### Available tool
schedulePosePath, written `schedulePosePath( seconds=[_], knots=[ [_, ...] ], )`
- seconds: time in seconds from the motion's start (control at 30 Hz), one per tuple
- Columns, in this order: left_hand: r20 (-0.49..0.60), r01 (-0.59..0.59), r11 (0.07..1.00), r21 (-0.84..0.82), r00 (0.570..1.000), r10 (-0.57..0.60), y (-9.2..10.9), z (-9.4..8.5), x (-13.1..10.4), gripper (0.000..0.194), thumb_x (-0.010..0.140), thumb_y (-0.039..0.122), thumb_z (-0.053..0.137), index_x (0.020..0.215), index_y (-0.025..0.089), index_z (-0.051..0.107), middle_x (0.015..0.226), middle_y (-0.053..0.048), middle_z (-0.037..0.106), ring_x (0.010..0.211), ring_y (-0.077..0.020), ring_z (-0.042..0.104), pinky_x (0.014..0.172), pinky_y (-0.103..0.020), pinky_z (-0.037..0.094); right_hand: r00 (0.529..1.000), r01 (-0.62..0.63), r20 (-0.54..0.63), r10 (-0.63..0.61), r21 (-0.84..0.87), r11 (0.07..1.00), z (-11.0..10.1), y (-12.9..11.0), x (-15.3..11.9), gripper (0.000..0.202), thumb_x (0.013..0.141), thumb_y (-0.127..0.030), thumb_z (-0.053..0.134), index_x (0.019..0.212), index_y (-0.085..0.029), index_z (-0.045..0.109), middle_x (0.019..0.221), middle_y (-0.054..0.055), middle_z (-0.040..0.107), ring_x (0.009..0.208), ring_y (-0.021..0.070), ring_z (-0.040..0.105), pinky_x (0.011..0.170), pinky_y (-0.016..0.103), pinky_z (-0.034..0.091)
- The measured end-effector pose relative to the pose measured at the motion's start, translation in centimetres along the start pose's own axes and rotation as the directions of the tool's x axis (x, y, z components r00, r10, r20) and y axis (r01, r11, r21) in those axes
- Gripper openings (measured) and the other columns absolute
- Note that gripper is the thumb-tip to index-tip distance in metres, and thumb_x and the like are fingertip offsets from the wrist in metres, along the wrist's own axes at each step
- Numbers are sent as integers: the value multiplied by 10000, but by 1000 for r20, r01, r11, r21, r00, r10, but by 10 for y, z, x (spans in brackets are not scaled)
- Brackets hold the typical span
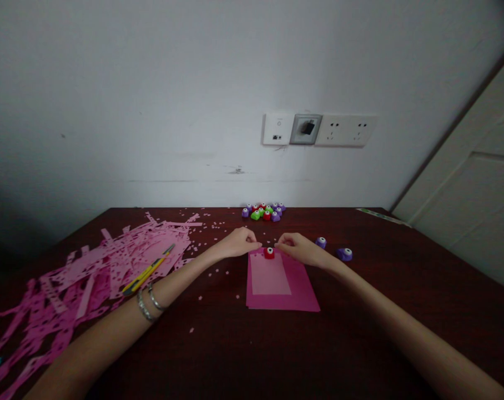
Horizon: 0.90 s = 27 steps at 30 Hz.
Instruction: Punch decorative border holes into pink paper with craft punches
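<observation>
Hands outstretched, left hand (240,243), right hand (298,248) flanking red punch (269,253)

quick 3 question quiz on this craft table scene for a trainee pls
1. True or false: the red punch sits on the far edge of the pink paper, between the left hand and the right hand.
2. On which side of the table does the pile of pink scraps lie? A) the person's left B) the person's right C) against the wall in the middle
3. Fill in: the yellow knife lies on top of the ____.

Key: 1 true; 2 A; 3 pink scraps
</observation>
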<state>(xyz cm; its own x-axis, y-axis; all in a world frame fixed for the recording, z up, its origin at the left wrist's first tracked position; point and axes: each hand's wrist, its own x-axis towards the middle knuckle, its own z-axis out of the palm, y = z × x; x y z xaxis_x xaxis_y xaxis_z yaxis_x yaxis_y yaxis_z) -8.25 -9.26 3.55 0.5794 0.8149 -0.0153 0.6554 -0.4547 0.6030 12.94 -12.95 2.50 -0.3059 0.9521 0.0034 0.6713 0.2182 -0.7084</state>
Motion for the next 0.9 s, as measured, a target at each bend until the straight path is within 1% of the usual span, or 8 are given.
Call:
schedulePosePath(
  seconds=[0.13, 0.27, 0.43, 0.53, 0.6, 0.7, 0.8, 0.9],
  knots=[
    [100, 10, 999, -49, 995, -5, 9, -1, 10, 277, 700, 386, 552, 633, 133, 644, 537, 9, 542, 527, -87, 435, 508, -216, 302, 977, -140, 174, 121, 99, 985, 0, -8, 2, 265, 799, -382, 471, 659, -157, 483, 508, -34, 457, 390, 56, 372, 367, 187, 248],
    [149, 11, 982, -188, 989, 18, 9, -1, 21, 255, 657, 373, 597, 627, 125, 653, 506, 27, 506, 488, -72, 392, 483, -221, 269, 934, -256, 293, 205, 149, 955, -1, -12, 5, 294, 788, -391, 492, 607, -163, 458, 480, -46, 427, 346, 35, 327, 324, 171, 197],
    [320, 112, 953, -282, 947, -17, 13, -6, 26, 238, 607, 359, 664, 564, 129, 626, 437, 45, 419, 427, -55, 327, 444, -232, 226, 882, -348, 405, 240, 219, 912, -1, -9, 9, 310, 770, -359, 513, 546, -164, 424, 448, -63, 374, 319, 20, 258, 304, 167, 141],
    [396, 158, 950, -268, 917, -41, 13, -8, 30, 251, 573, 371, 704, 551, 132, 631, 455, 31, 450, 431, -53, 338, 446, -234, 229, 829, -412, 512, 224, 288, 865, -3, -4, 13, 298, 764, -350, 516, 555, -170, 402, 439, -85, 325, 313, 11, 199, 305, 159, 113],
    [458, 208, 945, -251, 886, -73, 10, -9, 35, 277, 545, 399, 726, 565, 134, 648, 511, 5, 515, 453, -59, 372, 453, -232, 247, 786, -455, 581, 213, 310, 835, -5, 0, 17, 282, 768, -356, 507, 578, -172, 411, 431, -98, 296, 314, 11, 171, 307, 152, 102],
    [569, 290, 934, -208, 813, -126, 7, -9, 45, 312, 517, 438, 741, 581, 142, 668, 582, -32, 578, 496, -75, 429, 459, -222, 271, 741, -480, 646, 183, 318, 818, -7, 3, 21, 239, 772, -339, 488, 611, -170, 435, 422, -106, 282, 316, 15, 149, 308, 148, 92],
    [640, 329, 935, -130, 748, -174, 8, -8, 55, 271, 501, 402, 749, 566, 150, 673, 565, -39, 573, 495, -84, 435, 437, -210, 249, 705, -495, 690, 165, 311, 811, -8, 4, 25, 224, 772, -322, 478, 612, -172, 429, 418, -106, 279, 316, 17, 133, 307, 151, 78],
    [674, 342, 939, -44, 704, -225, 13, -7, 63, 222, 494, 356, 743, 529, 151, 665, 549, -41, 562, 454, -75, 381, 421, -214, 221, 681, -505, 708, 185, 272, 819, -10, 1, 27, 270, 778, -328, 475, 572, -179, 384, 408, -101, 279, 313, 16, 143, 307, 153, 78]
  ],
)
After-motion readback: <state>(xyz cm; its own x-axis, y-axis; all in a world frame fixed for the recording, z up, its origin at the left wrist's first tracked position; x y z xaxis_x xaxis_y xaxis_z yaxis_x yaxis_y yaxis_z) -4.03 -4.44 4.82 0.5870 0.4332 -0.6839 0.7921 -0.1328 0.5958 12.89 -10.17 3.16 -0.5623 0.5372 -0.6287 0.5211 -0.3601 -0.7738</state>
